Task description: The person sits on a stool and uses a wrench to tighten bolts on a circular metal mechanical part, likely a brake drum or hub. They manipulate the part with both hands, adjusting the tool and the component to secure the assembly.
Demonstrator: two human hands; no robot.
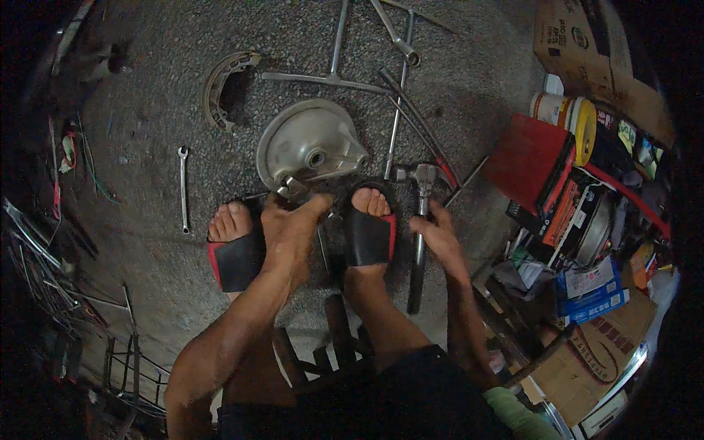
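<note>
A round grey metal brake plate [302, 143] with a central hole lies on the ground in front of my feet. My left hand [292, 224] is closed at its near edge, fingers around a bright metal part [292, 188]; whether that part is fixed to the plate cannot be told. Under this hand a thin metal rod [323, 249] partly shows. To the right, a hammer [419, 253] has its steel head away from me and its black grip toward me. My right hand [442, 235] is at its handle, thumb across it, the other fingers partly hidden.
A curved brake shoe [215, 88] lies beyond the plate. T-handled wrenches [334, 78] and red-handled pliers [433, 139] lie farther off. A combination spanner [184, 191] is on the left. Boxes, a red case [522, 158] and a white tub [551, 110] crowd the right side.
</note>
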